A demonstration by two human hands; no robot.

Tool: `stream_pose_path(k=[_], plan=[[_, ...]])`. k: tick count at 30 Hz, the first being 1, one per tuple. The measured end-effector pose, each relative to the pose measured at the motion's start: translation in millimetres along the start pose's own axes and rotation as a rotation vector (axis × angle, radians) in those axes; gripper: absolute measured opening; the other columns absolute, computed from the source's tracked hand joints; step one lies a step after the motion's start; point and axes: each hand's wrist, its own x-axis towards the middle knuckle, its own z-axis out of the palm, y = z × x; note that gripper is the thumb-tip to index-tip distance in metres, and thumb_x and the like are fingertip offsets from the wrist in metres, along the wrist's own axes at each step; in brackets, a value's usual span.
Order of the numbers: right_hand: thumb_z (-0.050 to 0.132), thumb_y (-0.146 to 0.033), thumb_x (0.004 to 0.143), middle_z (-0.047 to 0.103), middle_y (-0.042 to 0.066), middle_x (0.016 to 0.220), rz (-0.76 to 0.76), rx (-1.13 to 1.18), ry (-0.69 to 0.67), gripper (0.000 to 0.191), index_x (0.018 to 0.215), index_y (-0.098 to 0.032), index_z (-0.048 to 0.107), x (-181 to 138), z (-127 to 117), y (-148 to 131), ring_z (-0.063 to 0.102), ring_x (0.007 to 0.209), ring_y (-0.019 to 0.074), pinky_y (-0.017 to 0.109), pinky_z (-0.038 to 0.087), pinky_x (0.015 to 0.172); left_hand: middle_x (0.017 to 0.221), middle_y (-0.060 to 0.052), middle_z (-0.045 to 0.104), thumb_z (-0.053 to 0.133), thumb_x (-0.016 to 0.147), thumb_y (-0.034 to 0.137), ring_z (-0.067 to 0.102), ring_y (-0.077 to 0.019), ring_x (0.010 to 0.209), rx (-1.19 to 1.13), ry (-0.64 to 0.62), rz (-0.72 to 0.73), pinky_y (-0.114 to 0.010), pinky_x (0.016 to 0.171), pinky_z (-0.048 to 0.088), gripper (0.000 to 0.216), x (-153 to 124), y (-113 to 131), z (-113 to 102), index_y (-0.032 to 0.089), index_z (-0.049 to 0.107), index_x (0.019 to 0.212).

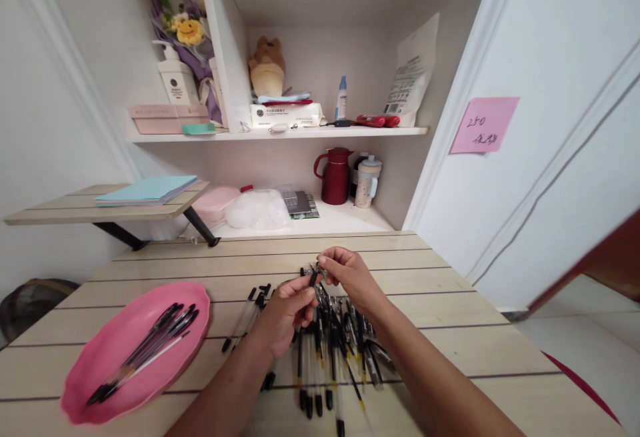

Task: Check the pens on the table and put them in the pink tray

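My left hand (286, 311) is closed around a black pen (313, 278), held just above a pile of several black-capped clear pens (334, 350) on the wooden table (450, 330). My right hand (350, 275) pinches the pen's top end, likely its cap, with thumb and fingers. The two hands meet over the far edge of the pile. A few loose pens (247, 317) lie left of my left hand. A pink oval tray (100, 370) at the near left holds several pens (150, 350).
Behind the table, a low shelf carries a red jug (334, 175), a white cup (367, 182) and a plastic bag (257, 210). A small side shelf (75, 210) with a blue notebook juts out at left. A pink note (484, 125) sticks on the right wall.
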Motion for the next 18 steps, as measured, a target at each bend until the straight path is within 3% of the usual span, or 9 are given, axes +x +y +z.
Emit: stream_pose_path(k=[12,16,18], plan=[[0.057,-0.031,0.067,0.058,-0.002,0.051,-0.001,-0.130,-0.030,0.016,0.064,-0.016,0.055,2,1,5,0.038,0.039,0.0060,0.020,0.031,0.040,0.059,0.002,0.052,0.061,0.069,0.028,0.041,-0.0035,0.041,0.007,0.021,-0.035,-0.017,0.038,0.024,0.035,1,-2,-1,0.016,0.058,0.102],[0.056,-0.033,0.067,0.055,-0.004,0.054,-0.012,-0.145,-0.035,0.017,0.072,-0.017,0.054,7,-8,7,0.041,0.040,0.0068,0.020,0.033,0.042,0.059,0.002,0.053,0.062,0.067,0.028,0.042,-0.0040,0.042,-0.008,0.038,-0.023,-0.017,0.039,0.024,0.038,3,0,-8,0.016,0.058,0.103],[0.054,-0.032,0.068,0.052,-0.004,0.054,-0.008,-0.281,-0.009,0.015,0.070,-0.018,0.053,10,-17,9,0.042,0.040,0.0072,0.021,0.034,0.043,0.059,0.002,0.053,0.063,0.066,0.028,0.043,-0.0044,0.043,-0.026,0.056,-0.013,-0.018,0.040,0.025,0.040,4,2,-11,0.016,0.058,0.104]])
